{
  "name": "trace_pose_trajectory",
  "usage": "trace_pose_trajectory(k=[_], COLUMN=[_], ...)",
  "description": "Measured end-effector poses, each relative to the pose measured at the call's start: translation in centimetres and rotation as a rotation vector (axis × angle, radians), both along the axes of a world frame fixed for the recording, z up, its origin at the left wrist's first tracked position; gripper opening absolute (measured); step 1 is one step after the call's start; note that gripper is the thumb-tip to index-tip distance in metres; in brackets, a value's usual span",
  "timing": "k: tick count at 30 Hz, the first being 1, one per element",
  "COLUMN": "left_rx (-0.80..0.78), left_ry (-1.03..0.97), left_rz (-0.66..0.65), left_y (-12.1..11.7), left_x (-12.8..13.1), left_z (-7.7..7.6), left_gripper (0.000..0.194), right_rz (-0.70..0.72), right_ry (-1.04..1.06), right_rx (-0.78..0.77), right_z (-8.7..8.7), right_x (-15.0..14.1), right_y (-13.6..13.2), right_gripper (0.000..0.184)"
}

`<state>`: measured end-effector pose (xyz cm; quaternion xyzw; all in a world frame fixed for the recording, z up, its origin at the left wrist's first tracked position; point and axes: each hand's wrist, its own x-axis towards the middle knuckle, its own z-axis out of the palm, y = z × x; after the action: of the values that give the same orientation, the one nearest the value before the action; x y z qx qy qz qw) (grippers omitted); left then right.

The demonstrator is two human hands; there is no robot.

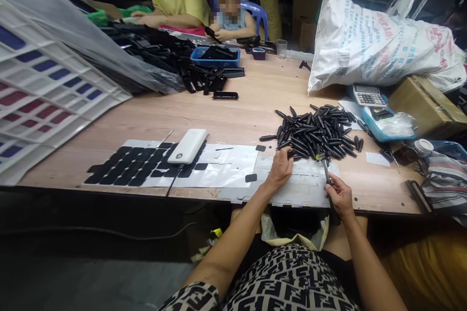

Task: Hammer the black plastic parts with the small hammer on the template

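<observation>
Slipping could scatter slim black pieces (314, 131) centre-right; my right fingers (337, 182) clutch a black-handled metal tool (326, 173), left fingers (284, 154) can't tell.

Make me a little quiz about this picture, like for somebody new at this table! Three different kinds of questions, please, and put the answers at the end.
1. Pick one: which hand holds the long-handled tool? A) left B) right
2. True or false: the calculator is to the right of the heap of pen-shaped black parts in the picture.
3. Fill in the blank: the shallow tray of black pieces near the top of the picture is coloured ____.

Key:
1. B, the right hand
2. True
3. Blue
</observation>
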<state>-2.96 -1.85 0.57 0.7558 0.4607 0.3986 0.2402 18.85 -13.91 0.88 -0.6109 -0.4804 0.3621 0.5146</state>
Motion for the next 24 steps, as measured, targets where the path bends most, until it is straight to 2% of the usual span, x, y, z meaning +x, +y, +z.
trace_pose_trajectory(k=[4, 6, 9, 15, 18, 21, 24], left_rx=[-0.028, -0.019, 0.005, 0.018, -0.026, -0.042, -0.023], left_ry=[0.073, 0.149, 0.216, 0.150, 0.113, 0.107, 0.137], left_rz=[-0.193, -0.222, -0.225, -0.154, -0.120, -0.143, -0.148], left_y=[-1.6, -2.0, -2.2, -2.4, -2.3, -2.1, -2.0], left_x=[1.8, 2.9, 3.7, 3.0, 2.8, 2.9, 3.1], left_z=[0.1, 0.1, -0.2, -1.3, -1.6, -1.6, -1.4], left_gripper=[0.028, 0.024, 0.021, 0.030, 0.022, 0.012, 0.013], right_rz=[0.008, 0.009, 0.006, 0.012, 0.022, 0.026, 0.015], right_ry=[-0.019, -0.022, -0.018, -0.024, -0.041, -0.049, -0.067], right_rx=[0.006, 0.009, 0.007, 0.004, 0.000, 0.005, 0.005], right_z=[0.1, 0.1, 0.1, 0.2, 0.2, 0.3, 0.5], right_x=[-0.1, -0.1, -0.1, -0.1, -0.1, -0.1, -0.2], right_y=[0.0, 0.1, 0.1, 0.0, 0.0, -0.2, -0.7], right_gripper=[0.047, 0.047, 0.047, 0.047, 0.047, 0.048, 0.047])
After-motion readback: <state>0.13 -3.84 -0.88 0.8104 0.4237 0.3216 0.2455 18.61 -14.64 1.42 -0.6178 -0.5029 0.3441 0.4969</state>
